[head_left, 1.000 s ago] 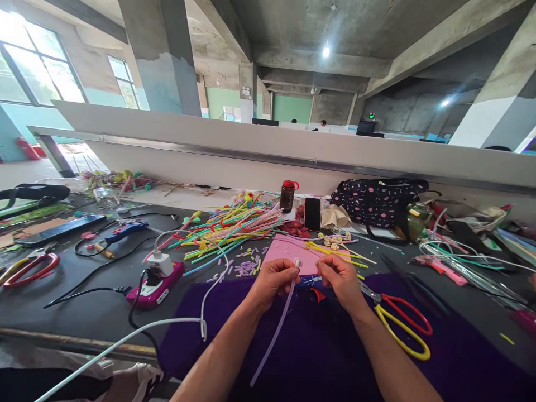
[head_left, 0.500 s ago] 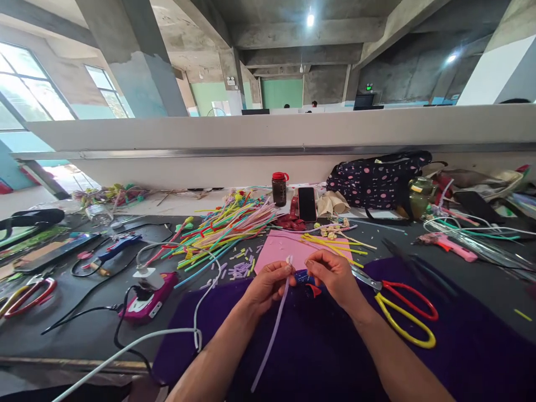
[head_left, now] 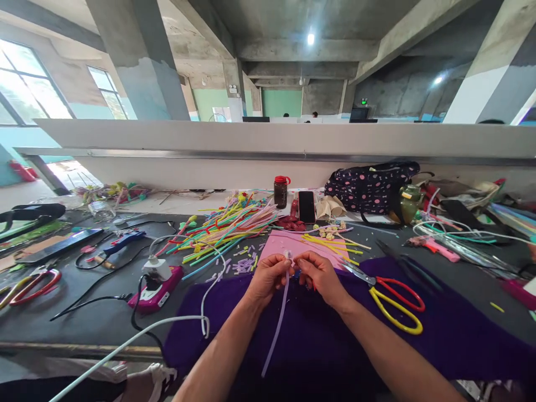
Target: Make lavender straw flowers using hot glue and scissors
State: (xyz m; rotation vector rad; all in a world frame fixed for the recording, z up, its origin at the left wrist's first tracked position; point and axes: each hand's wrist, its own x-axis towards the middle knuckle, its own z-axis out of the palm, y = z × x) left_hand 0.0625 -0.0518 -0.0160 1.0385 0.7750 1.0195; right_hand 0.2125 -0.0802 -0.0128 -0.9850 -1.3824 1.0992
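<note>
My left hand [head_left: 268, 277] pinches the top end of a long pale lilac straw [head_left: 276, 326] that hangs down toward me over the purple cloth [head_left: 318, 346]. My right hand [head_left: 319, 274] is closed too, its fingertips meeting the straw's tip beside the left thumb. Whether it holds anything else is too small to tell. Both hands hover above the near edge of a pink sheet [head_left: 280, 243]. Red and yellow scissors [head_left: 389, 298] lie just right of my right hand.
A heap of coloured straws [head_left: 226, 226] and short cut pieces [head_left: 245, 262] lies behind my left hand. A pink device with a white charger and cables [head_left: 157, 282] sits left. A bottle [head_left: 280, 191], phone [head_left: 306, 206] and dotted bag [head_left: 371, 190] stand at the back.
My right hand has moved left until its fingers meet the straw's tip at the left hand. The view has shifted slightly; the straw still hangs from the left hand.
</note>
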